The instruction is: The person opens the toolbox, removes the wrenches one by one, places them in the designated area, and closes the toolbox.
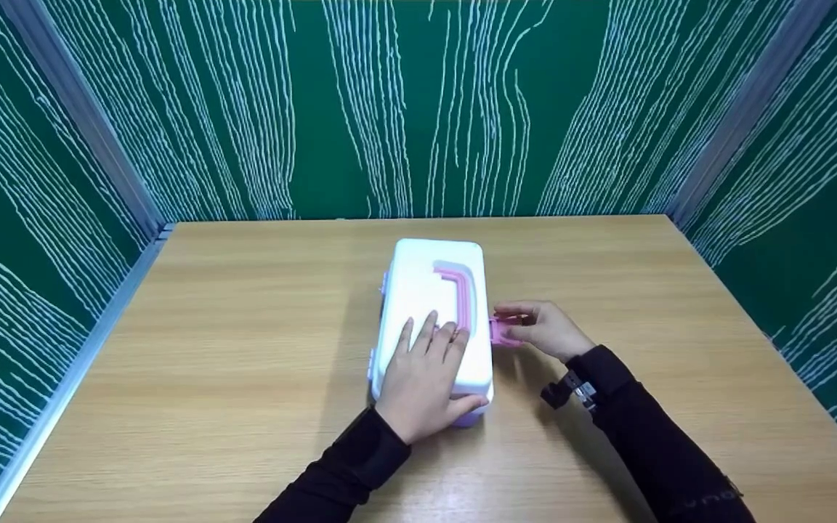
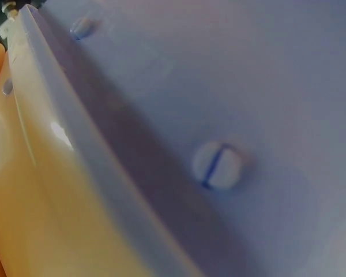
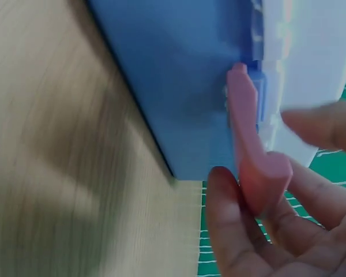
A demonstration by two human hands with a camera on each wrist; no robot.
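A storage box with a white lid (image 1: 418, 276) and a pale purple base (image 1: 471, 418) stands lengthwise on the table. A pink carry handle (image 1: 462, 298) lies folded in a recess of the lid. My left hand (image 1: 422, 381) rests on the lid's near part with fingers spread, fingertips by the handle. At the box's right side, my right hand (image 1: 543, 330) holds a pink latch (image 3: 251, 133), which is swung outward from the wall. Close up in the right wrist view, curled fingers surround the latch's free end; one digit stands off. A pale purple surface with round knobs (image 2: 218, 166) fills the left wrist view.
Pale purple hinges (image 1: 371, 363) run along the box's left side. The wooden table (image 1: 229, 349) extends on both sides of it. Green walls with white wavy lines (image 1: 346, 109) stand behind and at both sides, joined by grey metal posts (image 1: 738, 102).
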